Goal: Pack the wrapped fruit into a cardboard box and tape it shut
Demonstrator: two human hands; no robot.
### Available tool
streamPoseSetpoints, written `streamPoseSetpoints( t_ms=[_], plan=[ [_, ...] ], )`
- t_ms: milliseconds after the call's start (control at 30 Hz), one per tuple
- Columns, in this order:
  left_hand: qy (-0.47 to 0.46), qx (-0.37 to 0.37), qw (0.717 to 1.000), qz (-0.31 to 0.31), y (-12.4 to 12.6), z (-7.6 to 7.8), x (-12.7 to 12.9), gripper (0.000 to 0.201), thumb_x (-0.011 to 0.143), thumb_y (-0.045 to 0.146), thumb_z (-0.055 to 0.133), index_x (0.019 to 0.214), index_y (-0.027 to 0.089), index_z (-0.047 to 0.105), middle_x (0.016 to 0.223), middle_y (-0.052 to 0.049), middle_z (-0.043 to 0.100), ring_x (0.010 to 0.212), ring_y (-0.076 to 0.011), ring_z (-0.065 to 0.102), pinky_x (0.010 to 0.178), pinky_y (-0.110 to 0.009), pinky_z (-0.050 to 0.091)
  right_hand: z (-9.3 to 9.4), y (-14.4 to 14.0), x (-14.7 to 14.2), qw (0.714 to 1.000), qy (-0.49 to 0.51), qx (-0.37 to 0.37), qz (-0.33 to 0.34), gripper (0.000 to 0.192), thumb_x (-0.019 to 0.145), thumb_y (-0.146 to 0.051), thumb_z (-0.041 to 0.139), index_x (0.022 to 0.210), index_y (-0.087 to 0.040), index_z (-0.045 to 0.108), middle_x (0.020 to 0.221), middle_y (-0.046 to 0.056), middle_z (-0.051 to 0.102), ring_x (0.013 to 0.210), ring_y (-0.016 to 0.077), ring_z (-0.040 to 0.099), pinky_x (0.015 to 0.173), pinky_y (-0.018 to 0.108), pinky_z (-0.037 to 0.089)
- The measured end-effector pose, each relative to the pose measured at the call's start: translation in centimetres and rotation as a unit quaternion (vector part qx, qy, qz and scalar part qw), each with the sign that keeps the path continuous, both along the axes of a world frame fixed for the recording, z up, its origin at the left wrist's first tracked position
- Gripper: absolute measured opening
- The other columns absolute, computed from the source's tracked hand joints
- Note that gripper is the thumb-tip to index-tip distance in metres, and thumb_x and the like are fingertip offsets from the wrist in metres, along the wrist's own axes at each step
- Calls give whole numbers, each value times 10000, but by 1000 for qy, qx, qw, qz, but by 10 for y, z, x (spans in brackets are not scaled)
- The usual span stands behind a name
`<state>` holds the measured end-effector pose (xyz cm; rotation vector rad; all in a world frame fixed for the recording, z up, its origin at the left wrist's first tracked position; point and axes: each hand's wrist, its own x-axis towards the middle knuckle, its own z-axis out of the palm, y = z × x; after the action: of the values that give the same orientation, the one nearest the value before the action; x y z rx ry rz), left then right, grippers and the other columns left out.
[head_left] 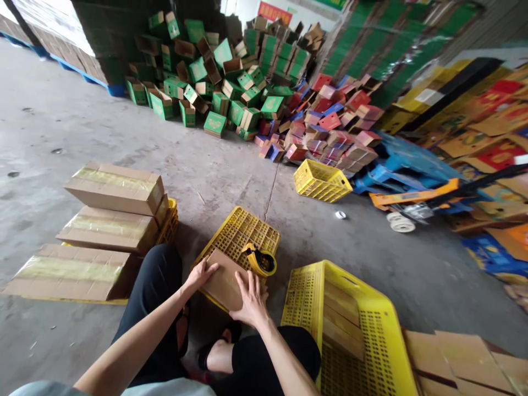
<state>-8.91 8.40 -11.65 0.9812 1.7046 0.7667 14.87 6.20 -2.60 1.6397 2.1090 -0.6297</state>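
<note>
A small brown cardboard box (pixel 223 281) lies between my hands on an overturned yellow plastic crate (pixel 256 232). My left hand (pixel 201 274) grips its left end, the thumb reaching over the top. At the opposite end, my right hand (pixel 251 300) holds the box with the thumb on the near side and the fingers over the top. Just beyond that hand, a yellow tape dispenser (pixel 264 261) rests on the crate. To my right stands a yellow crate (pixel 381 319) with flat brown boxes (pixel 341 311) inside.
Taped long cartons (pixel 117 184) are stacked on my left by another yellow crate. Flat cardboard (pixel 462 357) lies at the lower right. Ahead are a small yellow basket (pixel 319 184), piles of green boxes (pixel 215 124) and red boxes (pixel 330 121), and an orange pallet jack (pixel 416 201).
</note>
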Motion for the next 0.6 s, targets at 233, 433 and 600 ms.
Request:
streamPoseSetpoints(
  t_ms=[233,433,600],
  plan=[
    [-123,-4,992,35,3,1,-6,840,700,651,873,1368,171,703,1340,-169,763,1324,-394,668,1069,-414,548,-4,3,1,1000,-27,0,15,1382,661,-377,918,1728,-395,41,1814,177,-44,1639,524,-1,1153,802,267],
    [-111,7,994,22,4,-7,-2,899,710,702,829,1390,129,689,1466,-216,680,1402,-400,612,1165,-448,481,-8,6,0,1000,-24,-8,0,1410,631,-371,938,1723,-418,48,1810,171,-38,1630,537,3,1146,788,278],
    [-92,5,996,16,5,-4,-3,811,750,654,830,1367,140,715,1477,-211,673,1448,-394,574,1218,-466,436,-11,7,1,999,-32,-5,-1,1398,624,-364,944,1726,-407,84,1809,189,-19,1626,552,8,1145,794,263]
  ],
)
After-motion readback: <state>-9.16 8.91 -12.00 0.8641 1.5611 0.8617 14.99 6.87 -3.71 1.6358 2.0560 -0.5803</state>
